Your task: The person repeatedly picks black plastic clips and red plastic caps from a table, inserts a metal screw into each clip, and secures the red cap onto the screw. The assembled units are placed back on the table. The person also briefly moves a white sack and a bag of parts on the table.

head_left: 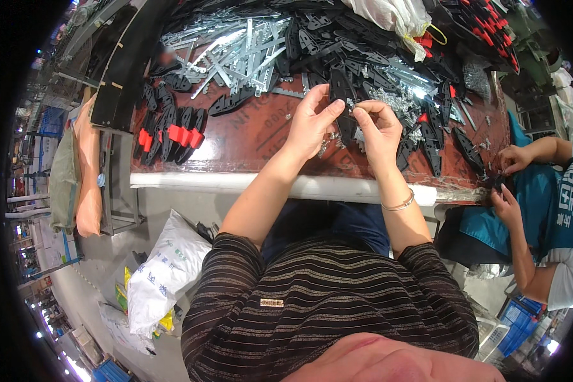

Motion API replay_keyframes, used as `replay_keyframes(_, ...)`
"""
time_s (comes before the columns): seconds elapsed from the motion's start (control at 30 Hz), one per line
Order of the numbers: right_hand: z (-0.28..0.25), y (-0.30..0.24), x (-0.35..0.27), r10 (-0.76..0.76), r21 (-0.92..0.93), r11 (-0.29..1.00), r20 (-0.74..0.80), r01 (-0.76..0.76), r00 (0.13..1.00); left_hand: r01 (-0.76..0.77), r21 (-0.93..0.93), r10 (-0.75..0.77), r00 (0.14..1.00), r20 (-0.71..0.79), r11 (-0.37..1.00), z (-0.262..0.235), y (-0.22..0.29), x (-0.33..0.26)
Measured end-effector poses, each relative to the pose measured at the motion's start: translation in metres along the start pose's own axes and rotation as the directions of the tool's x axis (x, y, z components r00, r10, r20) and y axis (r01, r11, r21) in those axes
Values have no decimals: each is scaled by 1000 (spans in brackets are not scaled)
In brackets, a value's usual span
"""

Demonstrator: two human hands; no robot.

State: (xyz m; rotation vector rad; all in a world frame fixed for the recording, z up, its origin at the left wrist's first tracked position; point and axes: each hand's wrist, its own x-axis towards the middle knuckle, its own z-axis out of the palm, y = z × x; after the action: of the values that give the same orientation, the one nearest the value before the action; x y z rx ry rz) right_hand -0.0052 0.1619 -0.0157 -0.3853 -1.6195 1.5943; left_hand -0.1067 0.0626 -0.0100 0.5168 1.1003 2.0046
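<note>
My left hand (311,124) grips a long black plastic shell (341,83) between thumb and fingers, held above the front of the table. Beside it, my right hand (379,130) is closed in a pinch at the shell's inner side. A small shiny bit shows near those fingertips, too small to name. Small metal coil springs (398,105) lie just beyond the right hand. Left of my hands, several black pieces with red tabs (183,135) stand in a row. Flat notched metal strips (248,60) are heaped farther back.
The reddish-brown table (235,149) has a white padded front edge (235,181). More black shells (468,149) lie to the right. A co-worker's hands (512,159) work at the right corner. A white plastic bag (395,19) tops the far pile; a white sack (165,274) sits on the floor.
</note>
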Motion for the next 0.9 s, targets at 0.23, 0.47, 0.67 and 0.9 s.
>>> replay_keyframes(0.23,0,-2,-3,47,-1,999,17,-47,999,-24,123,26,1000,-12,992,-1,-2,-2)
replay_keyframes(0.47,0,3,-2,7,-43,999,-1,-7,1000,-33,113,30,999,26,993,-2,-7,1)
replay_keyframes(0.67,-15,-25,21,-53,-245,967,53,65,997,-45,-93,41,998,-49,995,-7,2,5)
replay_keyframes(0.9,-139,21,185,-261,-955,295,-64,17,963,-6,-120,3,1000,-28,993,-17,9,7)
